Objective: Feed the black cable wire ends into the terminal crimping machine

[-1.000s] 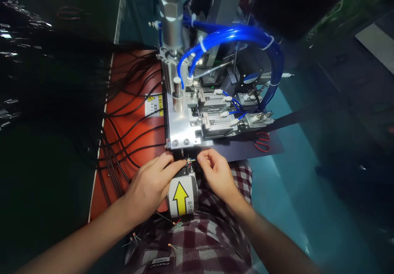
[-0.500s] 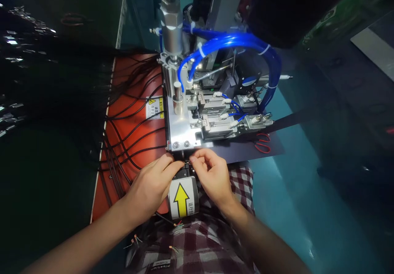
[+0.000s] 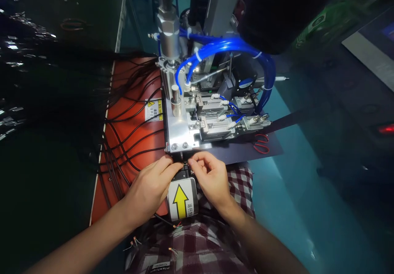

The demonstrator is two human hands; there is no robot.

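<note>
My left hand (image 3: 154,179) is closed at the front of a metal machine (image 3: 180,132), thumb and forefinger pressed together over a small black fixture (image 3: 180,173). Facing it, my right hand (image 3: 212,177) pinches at the other side of the same fixture. What lies between the fingertips of either hand is too small and covered to make out. Just below the fingers sits a white label with a yellow arrow (image 3: 180,202), on a rounded part of the machine.
Black cables (image 3: 135,136) run across the orange surface (image 3: 129,105) on the left. Blue air hoses (image 3: 230,44) arch over the pneumatic cylinders (image 3: 215,128). Red-handled scissors (image 3: 261,143) lie at the right. Cable ends with bare wires (image 3: 175,225) rest near my checked clothing (image 3: 203,245).
Both hands keep nearly the same place and pinch at the fixture. The view has shifted slightly, so the machine appears a little further left.
</note>
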